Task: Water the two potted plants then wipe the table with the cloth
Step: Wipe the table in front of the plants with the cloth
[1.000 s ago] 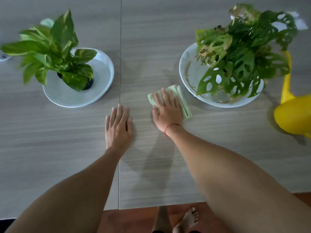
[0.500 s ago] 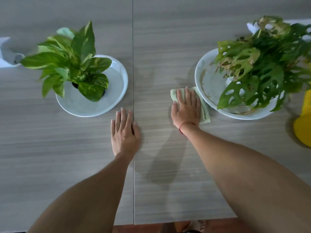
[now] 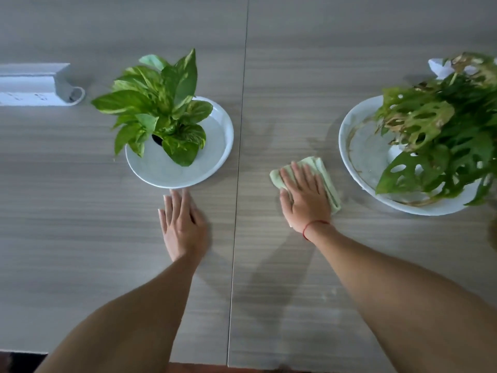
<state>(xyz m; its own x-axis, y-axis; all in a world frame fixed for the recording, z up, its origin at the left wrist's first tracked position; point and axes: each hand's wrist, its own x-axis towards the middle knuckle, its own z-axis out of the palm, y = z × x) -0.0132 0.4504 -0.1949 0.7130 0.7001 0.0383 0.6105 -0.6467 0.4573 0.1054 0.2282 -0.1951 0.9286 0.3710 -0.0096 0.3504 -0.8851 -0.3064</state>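
Observation:
A folded pale green cloth (image 3: 326, 179) lies on the grey wood-grain table (image 3: 282, 76), between the two plants. My right hand (image 3: 304, 196) presses flat on the cloth, fingers spread over it. My left hand (image 3: 181, 222) rests flat on the bare table just in front of the left saucer, holding nothing. A pothos plant (image 3: 161, 109) stands on a white saucer (image 3: 212, 154) at the left. A plant with holed leaves (image 3: 441, 141) stands on a larger white saucer (image 3: 349, 146) at the right, partly cut off by the frame.
A white power strip (image 3: 32, 86) lies at the far left of the table. A seam (image 3: 239, 157) runs down the table between my hands. A white object (image 3: 437, 67) shows behind the right plant. The table's near edge sits at the frame's bottom.
The view has swung left, so both plants sit further right in frame and the yellow watering can has left view. My right hand has slid the cloth a little left, away from the right saucer.

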